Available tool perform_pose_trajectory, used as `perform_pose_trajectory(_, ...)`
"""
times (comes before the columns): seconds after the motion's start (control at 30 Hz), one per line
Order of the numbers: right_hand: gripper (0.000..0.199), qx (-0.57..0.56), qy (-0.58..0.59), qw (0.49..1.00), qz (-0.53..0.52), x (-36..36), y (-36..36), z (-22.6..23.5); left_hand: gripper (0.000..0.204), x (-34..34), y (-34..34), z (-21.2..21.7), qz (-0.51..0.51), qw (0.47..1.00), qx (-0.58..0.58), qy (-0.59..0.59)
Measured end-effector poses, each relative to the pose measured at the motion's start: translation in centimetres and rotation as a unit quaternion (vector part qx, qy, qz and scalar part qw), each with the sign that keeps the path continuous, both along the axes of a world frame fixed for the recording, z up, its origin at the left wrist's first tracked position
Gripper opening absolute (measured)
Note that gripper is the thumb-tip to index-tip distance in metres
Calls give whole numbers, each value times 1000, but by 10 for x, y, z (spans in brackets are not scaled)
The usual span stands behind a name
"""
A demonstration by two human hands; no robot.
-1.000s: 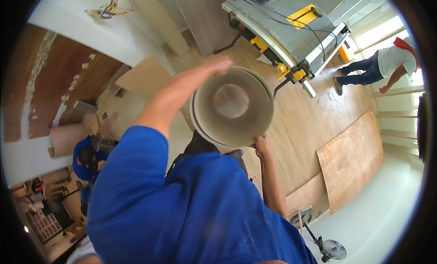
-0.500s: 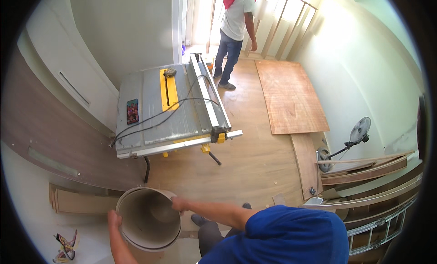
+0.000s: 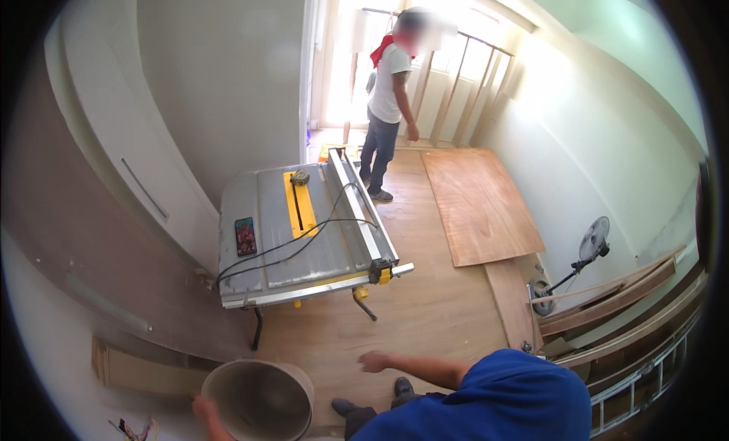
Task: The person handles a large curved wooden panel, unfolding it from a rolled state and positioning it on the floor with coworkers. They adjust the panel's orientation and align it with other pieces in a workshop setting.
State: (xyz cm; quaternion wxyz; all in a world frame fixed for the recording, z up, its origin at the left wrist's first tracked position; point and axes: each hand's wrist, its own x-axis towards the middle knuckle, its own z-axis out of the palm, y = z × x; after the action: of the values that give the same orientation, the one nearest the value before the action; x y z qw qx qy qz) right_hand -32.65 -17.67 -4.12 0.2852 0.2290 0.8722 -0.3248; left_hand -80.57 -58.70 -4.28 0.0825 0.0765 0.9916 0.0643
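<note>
A large, hollow beige cylinder [image 3: 304, 380], like a bin or a rolled sheet, stands at the lower left with its round mouth facing up. My left hand [image 3: 203, 408] grips its left rim, the fingertips partly hidden by blur. Off to the cylinder's right and above the floor, my right hand [image 3: 373, 361] is held out with nothing in it, its fingers stretched and apart from the rim. Just beyond the cylinder is a table saw [image 3: 334, 262] with a yellow insert. On its top lie a phone [image 3: 244, 237], a tape measure [image 3: 300, 178] and a black cable [image 3: 281, 249].
A person [image 3: 391, 91] in a white shirt stands beyond the saw. A plywood sheet [image 3: 486, 205] lies on the floor at the right. Near the right wall are a fan [image 3: 594, 240], stacked boards [image 3: 607, 297] and a ladder [image 3: 630, 395]. Cardboard-coloured panels [image 3: 152, 373] lean at the left.
My right hand has let go of the cylinder's right rim and moved away to the right. My left hand stays at the left rim. The view has tilted up, so everything sits lower.
</note>
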Motion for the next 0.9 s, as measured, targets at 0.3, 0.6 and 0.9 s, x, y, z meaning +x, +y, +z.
perform_pose_trajectory(0.3, 49, 13, -305, 897, -318, 303, 55, 30, 31, 30, -41, 13, 208, 975, 38, 71)
perform_pose_trajectory(0.6, 53, -101, -146, 897, -405, 356, 108, 12, 32, 95, -3, 38, 239, 958, 111, 114)
perform_pose_trajectory(0.9, 46, -95, -2, 863, -496, 413, 159, 9, 44, 195, 247, 113, -20, 927, 352, 128)
